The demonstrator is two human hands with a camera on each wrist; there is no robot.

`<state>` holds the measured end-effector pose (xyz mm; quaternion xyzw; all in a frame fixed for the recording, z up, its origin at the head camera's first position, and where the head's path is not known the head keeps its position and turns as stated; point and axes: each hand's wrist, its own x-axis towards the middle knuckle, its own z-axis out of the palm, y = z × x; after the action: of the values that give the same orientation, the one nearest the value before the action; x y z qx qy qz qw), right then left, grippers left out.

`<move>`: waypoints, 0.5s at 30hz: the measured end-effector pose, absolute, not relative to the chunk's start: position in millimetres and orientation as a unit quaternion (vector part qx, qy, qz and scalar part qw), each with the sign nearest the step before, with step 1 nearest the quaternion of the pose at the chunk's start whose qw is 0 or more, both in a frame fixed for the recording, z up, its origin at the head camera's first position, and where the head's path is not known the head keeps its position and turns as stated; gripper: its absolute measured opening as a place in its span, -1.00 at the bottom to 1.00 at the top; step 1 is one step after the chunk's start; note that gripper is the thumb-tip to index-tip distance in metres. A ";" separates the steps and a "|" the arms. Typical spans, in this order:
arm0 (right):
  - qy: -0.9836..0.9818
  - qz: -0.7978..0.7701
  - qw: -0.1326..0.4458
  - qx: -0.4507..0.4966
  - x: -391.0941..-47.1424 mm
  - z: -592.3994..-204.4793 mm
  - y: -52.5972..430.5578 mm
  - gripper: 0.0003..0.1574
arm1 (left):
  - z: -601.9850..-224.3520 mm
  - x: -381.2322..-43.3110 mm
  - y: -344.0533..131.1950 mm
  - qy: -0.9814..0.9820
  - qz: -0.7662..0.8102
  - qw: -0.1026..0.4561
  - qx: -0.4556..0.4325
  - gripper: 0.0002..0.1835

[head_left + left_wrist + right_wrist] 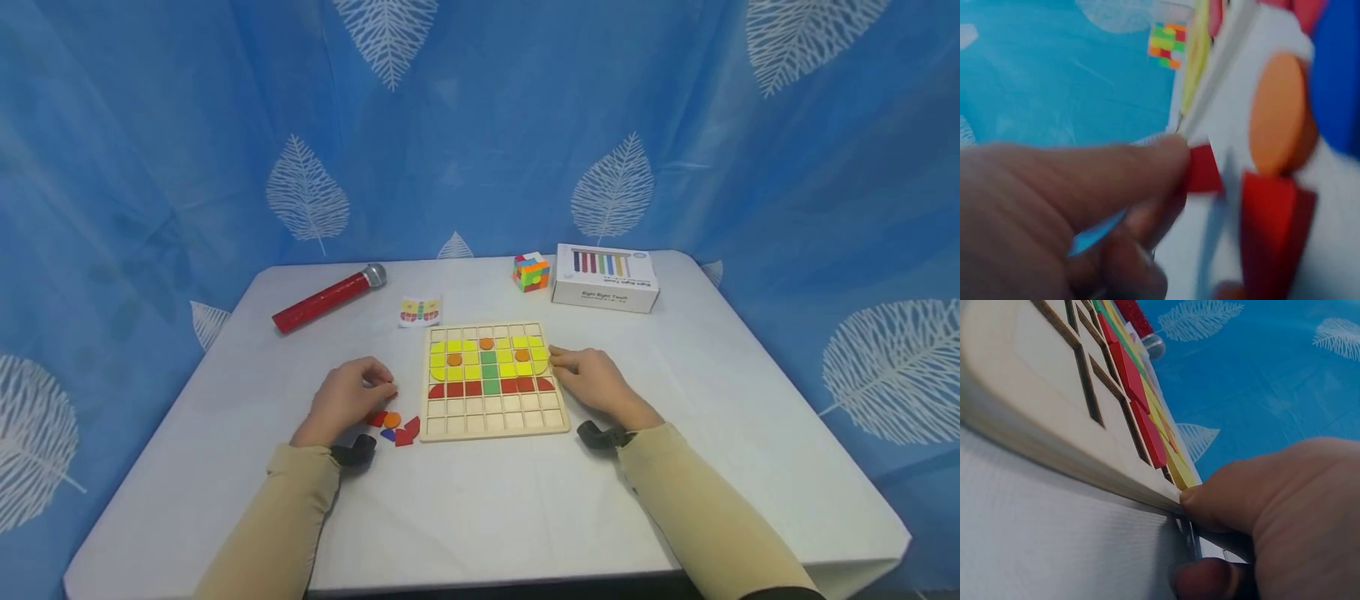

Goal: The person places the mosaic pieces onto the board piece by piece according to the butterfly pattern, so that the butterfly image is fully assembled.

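My left hand (352,393) pinches a small red puzzle tile (1205,170) between thumb and finger, left of the wooden grid board (495,406). Close below that hand lie loose pieces: an orange disc (392,420), a blue piece (387,434) and several red pieces (404,437). On the board, yellow tiles (454,373) fill blocks on both sides of a green column (490,372), with orange discs among them and a row of red tiles (517,385) under them. At the board's right edge my right hand (596,382) grips the rim, thumb on top.
Behind the board lies a pattern card (420,312) showing a similar coloured figure. A red microphone (330,300) rests at the back left. Toward the back right stand a colourful puzzle cube (532,272) and a white box (604,280). Blue leaf-printed cloth (480,125) hangs behind the table.
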<state>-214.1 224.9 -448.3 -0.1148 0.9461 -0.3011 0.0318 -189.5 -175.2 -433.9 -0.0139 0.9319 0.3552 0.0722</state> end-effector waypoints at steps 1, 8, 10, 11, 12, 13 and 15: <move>0.946 -0.301 0.033 -0.114 -214.3 -448.3 225.0 -0.51 | -434.1 -189.3 -173.1 0.922 0.379 0.076 -0.009 -0.73; 0.946 -0.305 0.041 -0.105 -214.0 -448.9 224.9 -0.51 | -439.6 -180.6 -145.0 0.894 0.434 0.102 0.036 -0.79; 0.945 -0.307 0.042 -0.107 -213.8 -449.0 224.4 -0.51 | -440.8 -177.5 -137.2 0.908 0.408 0.089 0.042 -0.83; 0.944 -0.308 0.043 -0.108 -213.6 -448.7 224.3 -0.51 | -441.6 -176.3 -134.2 0.914 0.395 0.082 0.046 -0.84; 0.944 -0.310 0.044 -0.106 -213.4 -448.4 224.0 -0.51 | -442.2 -175.4 -131.8 0.919 0.384 0.077 0.049 -0.85; 0.944 -0.311 0.044 -0.106 -213.4 -448.3 223.8 -0.50 | -442.6 -174.8 -129.9 0.923 0.374 0.072 0.050 -0.85; 0.943 -0.312 0.045 -0.105 -213.5 -448.2 223.9 -0.50 | -442.8 -173.5 -127.6 0.931 0.355 0.064 0.055 -0.85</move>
<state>-213.5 223.9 -448.2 -0.1052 0.9431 -0.3122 0.0447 -173.5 -127.6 -442.8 0.0552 0.9310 0.3551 0.0638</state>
